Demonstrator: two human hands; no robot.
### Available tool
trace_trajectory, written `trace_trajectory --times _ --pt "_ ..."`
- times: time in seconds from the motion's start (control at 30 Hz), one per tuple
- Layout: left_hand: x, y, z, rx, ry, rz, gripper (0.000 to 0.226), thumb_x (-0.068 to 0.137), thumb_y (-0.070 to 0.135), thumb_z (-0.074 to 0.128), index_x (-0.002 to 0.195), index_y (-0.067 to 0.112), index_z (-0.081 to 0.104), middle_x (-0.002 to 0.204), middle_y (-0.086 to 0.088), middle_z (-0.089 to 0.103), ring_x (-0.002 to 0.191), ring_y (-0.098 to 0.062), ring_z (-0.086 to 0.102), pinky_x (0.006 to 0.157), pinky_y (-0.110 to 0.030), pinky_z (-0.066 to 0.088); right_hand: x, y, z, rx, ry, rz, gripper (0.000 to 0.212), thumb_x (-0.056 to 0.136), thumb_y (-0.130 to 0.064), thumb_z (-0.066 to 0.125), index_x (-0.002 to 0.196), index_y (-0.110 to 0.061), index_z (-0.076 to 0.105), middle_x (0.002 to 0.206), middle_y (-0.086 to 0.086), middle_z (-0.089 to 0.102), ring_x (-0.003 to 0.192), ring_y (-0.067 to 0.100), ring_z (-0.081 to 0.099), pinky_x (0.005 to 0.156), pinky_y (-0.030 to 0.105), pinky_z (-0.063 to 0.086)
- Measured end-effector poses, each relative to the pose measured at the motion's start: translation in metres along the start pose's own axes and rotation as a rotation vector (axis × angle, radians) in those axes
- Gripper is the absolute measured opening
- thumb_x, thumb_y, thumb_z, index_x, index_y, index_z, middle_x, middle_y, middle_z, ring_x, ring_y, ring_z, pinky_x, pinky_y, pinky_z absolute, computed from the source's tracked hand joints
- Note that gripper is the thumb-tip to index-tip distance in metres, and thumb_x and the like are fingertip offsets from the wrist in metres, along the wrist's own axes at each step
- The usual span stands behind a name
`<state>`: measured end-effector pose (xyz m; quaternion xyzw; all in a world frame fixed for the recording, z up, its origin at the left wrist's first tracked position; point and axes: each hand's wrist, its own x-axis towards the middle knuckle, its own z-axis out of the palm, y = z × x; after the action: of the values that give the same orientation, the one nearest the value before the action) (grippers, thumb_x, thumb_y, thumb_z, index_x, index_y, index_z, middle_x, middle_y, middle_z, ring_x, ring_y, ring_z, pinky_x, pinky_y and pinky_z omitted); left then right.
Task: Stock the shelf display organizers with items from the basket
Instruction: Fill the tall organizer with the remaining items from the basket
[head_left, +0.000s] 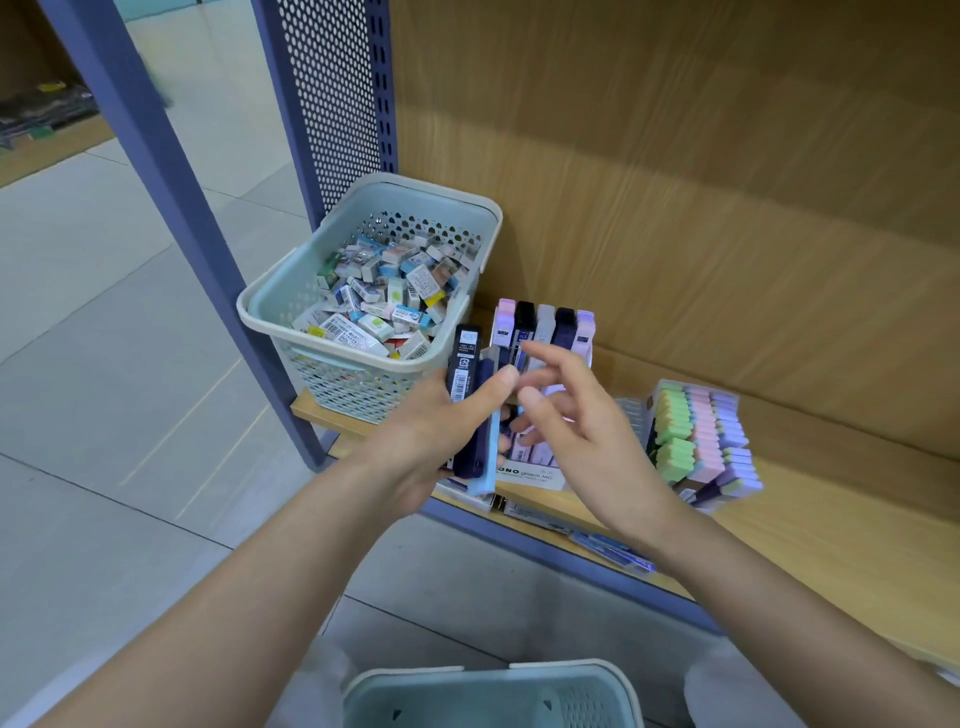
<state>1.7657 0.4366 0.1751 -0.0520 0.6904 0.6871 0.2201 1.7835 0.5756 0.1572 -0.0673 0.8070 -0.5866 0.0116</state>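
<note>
My left hand (447, 431) grips a small stack of slim lead cases (470, 410), black, navy and light blue, held upright in front of the shelf. My right hand (566, 415) hovers just right of the stack with relaxed spread fingers, holding nothing. Behind the hands stands a display organizer (545, 325) with a row of pastel and dark cases. A pale green basket (291, 301) full of small boxed erasers sits on the shelf's left end. A second organizer (701, 441) holds green, pink and purple items at the right.
The wooden shelf board (831, 519) extends right, with a wooden back panel. A blue metal upright (171, 171) and perforated side panel frame the left. Another pale green basket (493, 696) sits below, near my lap. Loose packets (613, 551) lie on the shelf's front edge.
</note>
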Motion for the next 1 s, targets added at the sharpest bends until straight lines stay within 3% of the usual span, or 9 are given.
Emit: trace_trajectory --times 0.1,0.23,0.33,0.47,0.6,0.7,0.8,0.87,1.0 --pt "-0.002 -0.004 0.007 -0.002 -0.061 -0.019 0.022 0.092 0.043 0.048 0.104 0.030 0.061 0.101 -0.002 0.071 0.090 -0.017 0.069 0.077 -0.033 0.055 -0.006 -0.015 -0.003 -0.112 -0.081 0.010 0.055 0.085 -0.021 0.066 0.134 -0.030 0.042 0.112 -0.005 0.050 0.077 0.010 0.060 0.074 0.019 0.053" --pt "-0.003 -0.006 0.011 -0.002 -0.039 -0.093 0.042 0.093 0.049 0.038 0.121 0.022 0.053 0.104 -0.004 0.069 0.089 -0.014 0.067 0.070 -0.030 0.054 -0.007 -0.018 -0.012 -0.254 -0.128 0.047 0.061 0.074 -0.026 0.078 0.129 -0.030 0.051 0.116 -0.006 0.051 0.074 -0.001 0.062 0.075 0.011 0.048" --pt "-0.004 -0.008 0.014 -0.008 -0.028 -0.094 0.034 0.097 0.038 0.042 0.126 0.020 0.050 0.102 0.000 0.067 0.090 -0.011 0.063 0.069 -0.028 0.051 -0.007 -0.018 -0.017 -0.183 -0.124 0.132 0.057 0.071 -0.018 0.080 0.120 -0.032 0.052 0.107 -0.011 0.057 0.072 0.001 0.066 0.070 0.010 0.049" --pt "-0.002 -0.009 0.016 -0.019 -0.001 -0.096 0.026 0.099 0.026 0.044 0.124 0.021 0.050 0.098 0.004 0.066 0.075 -0.006 0.062 0.055 -0.020 0.048 -0.010 -0.017 -0.016 -0.009 -0.020 0.239 0.053 0.074 -0.004 0.076 0.116 -0.022 0.048 0.087 -0.008 0.063 0.068 0.000 0.066 0.062 0.011 0.051" --pt "0.002 -0.012 0.017 -0.026 0.042 -0.094 0.028 0.098 0.021 0.046 0.126 0.018 0.050 0.111 -0.005 0.066 0.096 -0.018 0.064 0.070 -0.028 0.051 -0.009 -0.018 -0.014 0.212 0.099 0.281 0.047 0.080 0.005 0.066 0.117 -0.017 0.047 0.085 0.007 0.064 0.069 0.011 0.068 0.064 0.019 0.056" --pt "0.002 -0.011 0.016 -0.019 0.052 -0.104 0.028 0.097 0.021 0.050 0.125 0.020 0.049 0.116 -0.003 0.063 0.104 -0.018 0.060 0.082 -0.035 0.050 -0.006 -0.015 -0.013 0.395 0.125 0.322 0.042 0.088 0.005 0.057 0.119 -0.021 0.047 0.089 0.010 0.063 0.074 0.010 0.068 0.071 0.026 0.058" --pt "0.003 -0.007 0.010 -0.049 0.084 -0.086 0.023 0.097 0.022 0.048 0.120 0.021 0.049 0.100 0.002 0.064 0.078 -0.007 0.065 0.077 -0.034 0.050 0.003 -0.002 -0.021 0.373 0.172 0.399 0.042 0.093 -0.003 0.051 0.131 -0.020 0.042 0.102 0.010 0.064 0.089 0.018 0.065 0.088 0.035 0.052" --pt "0.004 -0.002 0.001 -0.069 0.136 -0.062 0.023 0.098 0.022 0.048 0.120 0.018 0.047 0.091 0.001 0.062 0.065 -0.007 0.062 0.067 -0.030 0.054 0.010 0.009 -0.029 0.312 0.218 0.472 0.040 0.095 -0.011 0.049 0.135 -0.014 0.040 0.093 0.006 0.062 0.078 0.016 0.058 0.080 0.031 0.048" --pt "0.006 0.005 -0.013 -0.093 0.198 -0.045 0.031 0.098 0.021 0.047 0.128 0.014 0.041 0.091 -0.001 0.061 0.070 -0.013 0.062 0.061 -0.028 0.050 0.014 0.028 -0.038 0.092 0.221 0.444 0.020 0.097 -0.019 0.050 0.115 -0.017 0.058 0.084 0.000 0.061 0.066 0.010 0.055 0.054 0.019 0.048"
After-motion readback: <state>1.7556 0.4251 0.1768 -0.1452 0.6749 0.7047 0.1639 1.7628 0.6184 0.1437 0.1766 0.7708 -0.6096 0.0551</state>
